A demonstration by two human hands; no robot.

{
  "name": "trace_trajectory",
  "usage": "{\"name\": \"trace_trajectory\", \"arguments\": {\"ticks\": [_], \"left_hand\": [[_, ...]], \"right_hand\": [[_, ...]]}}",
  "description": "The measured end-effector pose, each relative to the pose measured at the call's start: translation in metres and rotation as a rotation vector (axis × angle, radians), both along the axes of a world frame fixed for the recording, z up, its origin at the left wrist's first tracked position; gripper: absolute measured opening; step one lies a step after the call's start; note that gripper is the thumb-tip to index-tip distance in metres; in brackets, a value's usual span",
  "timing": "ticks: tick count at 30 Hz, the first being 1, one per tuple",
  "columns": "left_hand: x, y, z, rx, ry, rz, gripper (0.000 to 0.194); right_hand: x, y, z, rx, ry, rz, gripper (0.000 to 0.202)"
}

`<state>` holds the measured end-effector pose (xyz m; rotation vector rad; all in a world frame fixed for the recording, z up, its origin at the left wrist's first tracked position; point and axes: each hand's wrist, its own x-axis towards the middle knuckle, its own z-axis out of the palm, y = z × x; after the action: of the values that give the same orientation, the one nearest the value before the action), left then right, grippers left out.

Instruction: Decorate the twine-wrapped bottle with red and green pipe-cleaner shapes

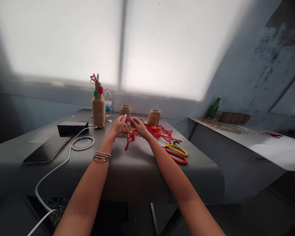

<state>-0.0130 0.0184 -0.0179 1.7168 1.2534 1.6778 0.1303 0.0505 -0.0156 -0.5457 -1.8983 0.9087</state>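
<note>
Both my hands are held close together above the middle of the grey table [135, 160]. My left hand [118, 125] pinches one side of a small purple and red piece [128, 119]; its fine shape is too small to make out. The fingertips of my right hand [139, 127] close on the other side of it. Below and to the right lie red fuzzy stems [159, 131], with one red strand [129, 141] hanging toward the front. Tan twine scraps [125, 131] lie under my hands. Two twine-wrapped jars [125, 110] [154, 117] stand just behind.
Scissors with yellow and red handles [178, 154] lie at right. At left are a phone [48, 149], a black power box [72, 127], a white cable [68, 157], a twine-wrapped bottle [98, 109] and a plastic bottle [108, 103]. A green bottle [213, 108] is on the side table [265, 147].
</note>
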Motion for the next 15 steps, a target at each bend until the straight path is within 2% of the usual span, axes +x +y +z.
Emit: {"name": "trace_trajectory", "arguments": {"ticks": [8, 15], "left_hand": [[0.001, -0.012, 0.011, -0.124, -0.131, -0.079, 0.025], [0.000, -0.015, 0.014, -0.114, -0.198, -0.087, 0.030]], "right_hand": [[0.004, -0.009, 0.006, -0.039, 0.029, 0.007, 0.043], [0.006, -0.009, 0.007, -0.005, 0.015, -0.008, 0.043]]}}
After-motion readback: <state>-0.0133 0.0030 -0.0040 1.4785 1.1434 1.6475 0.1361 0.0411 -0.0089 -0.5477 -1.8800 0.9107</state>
